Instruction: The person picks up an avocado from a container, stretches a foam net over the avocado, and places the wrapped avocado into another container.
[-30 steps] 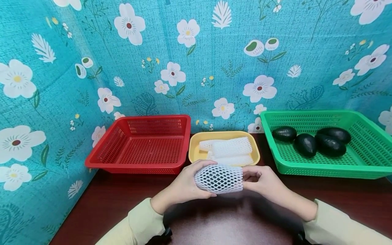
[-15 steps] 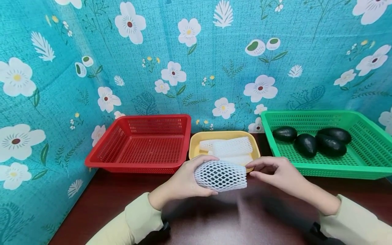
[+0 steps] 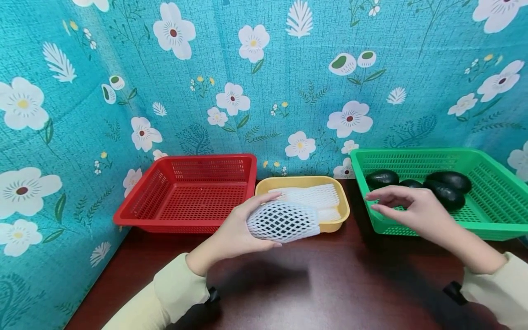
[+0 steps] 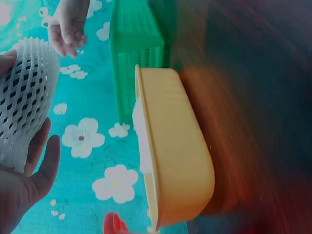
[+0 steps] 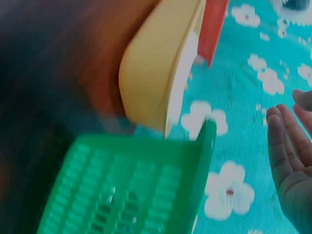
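Note:
My left hand [image 3: 237,231] holds a dark avocado sheathed in a white foam net [image 3: 284,222], fingers and thumb wrapped round one end. The net's loose end points right, over the table. In the left wrist view the diamond mesh of the foam net [image 4: 27,92] shows up close. My right hand [image 3: 416,211] holds nothing; its fingers are loosely bent above the front left part of the green basket [image 3: 503,197]. Several black avocados [image 3: 382,178] lie in that basket, one partly hidden by the right hand. In the right wrist view the right hand [image 5: 292,165] appears at the edge.
A yellow tray [image 3: 344,217] with more white foam nets [image 3: 326,195] stands at the back middle, partly behind the held avocado. Left of it is a red basket [image 3: 202,201]. A blue flowered cloth [image 3: 264,105] hangs behind the dark brown table [image 3: 330,284].
The right hand has let go of the foam net's loose end and moved right to the green basket. The left hand has moved slightly left and up with the netted avocado.

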Motion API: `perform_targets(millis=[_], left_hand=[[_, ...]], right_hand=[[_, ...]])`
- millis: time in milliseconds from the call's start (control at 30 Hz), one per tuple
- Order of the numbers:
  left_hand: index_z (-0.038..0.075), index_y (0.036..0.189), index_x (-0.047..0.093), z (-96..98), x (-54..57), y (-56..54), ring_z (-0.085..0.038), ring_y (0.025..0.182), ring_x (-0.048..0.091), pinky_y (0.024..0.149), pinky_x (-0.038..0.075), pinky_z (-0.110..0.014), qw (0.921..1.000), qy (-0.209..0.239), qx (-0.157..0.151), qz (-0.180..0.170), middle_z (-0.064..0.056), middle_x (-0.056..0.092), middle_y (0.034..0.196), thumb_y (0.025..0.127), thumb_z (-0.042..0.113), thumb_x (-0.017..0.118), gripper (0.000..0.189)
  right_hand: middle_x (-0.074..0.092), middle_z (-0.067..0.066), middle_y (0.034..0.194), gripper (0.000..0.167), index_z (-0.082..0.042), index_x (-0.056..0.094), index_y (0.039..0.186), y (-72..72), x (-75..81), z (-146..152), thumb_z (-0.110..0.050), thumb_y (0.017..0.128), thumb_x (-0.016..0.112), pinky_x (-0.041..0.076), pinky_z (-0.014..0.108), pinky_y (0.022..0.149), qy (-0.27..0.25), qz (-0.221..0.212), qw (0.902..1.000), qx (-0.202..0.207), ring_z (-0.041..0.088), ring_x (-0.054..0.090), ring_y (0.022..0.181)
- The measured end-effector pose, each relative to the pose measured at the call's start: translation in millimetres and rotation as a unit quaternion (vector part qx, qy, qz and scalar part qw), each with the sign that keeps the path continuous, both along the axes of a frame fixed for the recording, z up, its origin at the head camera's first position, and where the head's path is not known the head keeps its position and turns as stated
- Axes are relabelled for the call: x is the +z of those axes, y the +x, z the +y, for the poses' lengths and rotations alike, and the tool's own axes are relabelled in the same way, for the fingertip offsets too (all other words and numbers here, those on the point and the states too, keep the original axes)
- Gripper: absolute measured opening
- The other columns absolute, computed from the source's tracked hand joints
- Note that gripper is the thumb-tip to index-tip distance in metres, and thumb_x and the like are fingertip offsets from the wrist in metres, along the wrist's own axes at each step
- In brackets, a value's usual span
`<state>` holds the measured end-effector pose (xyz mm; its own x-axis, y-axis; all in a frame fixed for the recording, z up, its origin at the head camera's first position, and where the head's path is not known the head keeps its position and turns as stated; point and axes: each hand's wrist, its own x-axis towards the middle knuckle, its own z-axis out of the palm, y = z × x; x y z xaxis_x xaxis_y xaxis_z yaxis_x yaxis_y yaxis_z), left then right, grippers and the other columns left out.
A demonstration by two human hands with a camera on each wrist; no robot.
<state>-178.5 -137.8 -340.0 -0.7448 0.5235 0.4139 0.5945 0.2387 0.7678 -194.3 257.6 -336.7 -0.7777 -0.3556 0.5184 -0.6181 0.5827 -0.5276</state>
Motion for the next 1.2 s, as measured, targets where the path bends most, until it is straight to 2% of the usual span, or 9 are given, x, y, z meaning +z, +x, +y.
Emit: perform_targets(millis=[133, 267, 367, 633, 767, 867, 933, 1033, 1200], left_hand=[[0.017, 0.145, 0.055, -9.0, 3.5, -2.8, -0.02, 0.118, 0.056, 0.09, 0.056, -0.04, 0.9997, 0.006, 0.026, 0.003, 0.002, 0.058, 0.137, 0.072, 0.012, 0.092, 0.082], [0.016, 0.142, 0.055, -20.1, 6.4, -6.5, -0.021, 0.118, 0.056, 0.09, 0.056, -0.043, 0.9982, 0.008, 0.058, -0.007, 0.002, 0.059, 0.136, 0.073, 0.012, 0.091, 0.079], [0.017, 0.142, 0.053, -28.6, 9.4, -9.5, -0.022, 0.12, 0.055, 0.091, 0.056, -0.045, 0.9959, 0.01, 0.087, -0.023, 0.002, 0.059, 0.135, 0.073, 0.013, 0.091, 0.079], [0.02, 0.142, 0.048, -50.2, 11.8, -21.3, -0.026, 0.122, 0.053, 0.091, 0.056, -0.046, 0.9844, 0.006, 0.166, -0.058, -0.003, 0.055, 0.136, 0.076, 0.014, 0.091, 0.079], [0.017, 0.141, 0.042, -59.7, 9.4, -30.0, -0.028, 0.123, 0.053, 0.094, 0.054, -0.049, 0.9779, -0.006, 0.2, -0.062, -0.008, 0.054, 0.137, 0.078, 0.015, 0.09, 0.08], [0.014, 0.14, 0.038, -66.5, 7.3, -36.8, -0.03, 0.125, 0.052, 0.096, 0.053, -0.051, 0.9725, -0.018, 0.222, -0.068, -0.012, 0.052, 0.139, 0.079, 0.016, 0.089, 0.08], [0.013, 0.14, 0.035, -71.1, 5.6, -41.4, -0.032, 0.125, 0.051, 0.096, 0.052, -0.052, 0.9685, -0.027, 0.236, -0.074, -0.014, 0.051, 0.14, 0.08, 0.016, 0.088, 0.08], [0.013, 0.145, 0.031, -78.1, 2.8, -48.6, -0.034, 0.127, 0.049, 0.099, 0.051, -0.054, 0.9628, -0.04, 0.254, -0.082, -0.016, 0.048, 0.142, 0.081, 0.017, 0.086, 0.084], [0.015, 0.159, 0.029, -87.6, -4.5, -59.6, -0.036, 0.131, 0.045, 0.102, 0.047, -0.058, 0.9482, -0.079, 0.293, -0.095, -0.017, 0.044, 0.149, 0.084, 0.024, 0.084, 0.093]], right_hand=[[0.073, -0.015, 0.103, 0.03, -0.011, 0.076, 0.116, -6.6, 3.5, 17.1, 0.001, 0.088, 0.078, 0.051, 0.01, 0.07, 0.0, -0.033, 0.9985, -0.045, -0.005, 0.066, 0.085], [0.071, -0.022, 0.102, 0.029, -0.011, 0.075, 0.119, -14.1, 6.6, 35.0, -0.005, 0.091, 0.078, 0.05, 0.009, 0.069, 0.009, -0.059, 0.9957, -0.071, -0.008, 0.065, 0.085], [0.071, -0.022, 0.104, 0.029, -0.01, 0.072, 0.123, -20.8, 7.2, 49.5, -0.011, 0.094, 0.076, 0.049, 0.011, 0.067, 0.027, -0.075, 0.9934, -0.083, -0.011, 0.064, 0.085], [0.074, 0.014, 0.11, 0.035, -0.007, 0.069, 0.129, -42.7, 4.3, 75.0, -0.021, 0.097, 0.073, 0.048, 0.016, 0.064, 0.087, -0.111, 0.9816, -0.129, -0.016, 0.056, 0.083], [0.071, 0.021, 0.115, 0.041, -0.003, 0.066, 0.131, -54.6, 4.1, 84.5, -0.026, 0.098, 0.072, 0.053, 0.03, 0.067, 0.112, -0.125, 0.9758, -0.141, -0.02, 0.051, 0.081], [0.07, 0.024, 0.118, 0.045, 0.0, 0.063, 0.133, -63.1, 3.1, 90.7, -0.029, 0.099, 0.07, 0.055, 0.046, 0.072, 0.128, -0.139, 0.9705, -0.149, -0.005, 0.062, 0.086], [0.068, 0.027, 0.12, 0.048, 0.003, 0.06, 0.135, -67.9, 2.0, 94.7, -0.03, 0.101, 0.068, 0.053, 0.056, 0.076, 0.139, -0.152, 0.9672, -0.149, 0.018, 0.069, 0.095], [0.063, 0.032, 0.125, 0.053, 0.006, 0.054, 0.139, -73.3, 0.9, 100.2, -0.032, 0.103, 0.064, 0.05, 0.062, 0.08, 0.154, -0.177, 0.961, -0.147, 0.048, 0.062, 0.108], [0.054, 0.039, 0.131, 0.06, 0.01, 0.044, 0.145, -82.7, -0.7, 106.8, -0.034, 0.106, 0.057, 0.047, 0.065, 0.083, 0.184, -0.215, 0.9483, -0.144, 0.057, 0.054, 0.114]])
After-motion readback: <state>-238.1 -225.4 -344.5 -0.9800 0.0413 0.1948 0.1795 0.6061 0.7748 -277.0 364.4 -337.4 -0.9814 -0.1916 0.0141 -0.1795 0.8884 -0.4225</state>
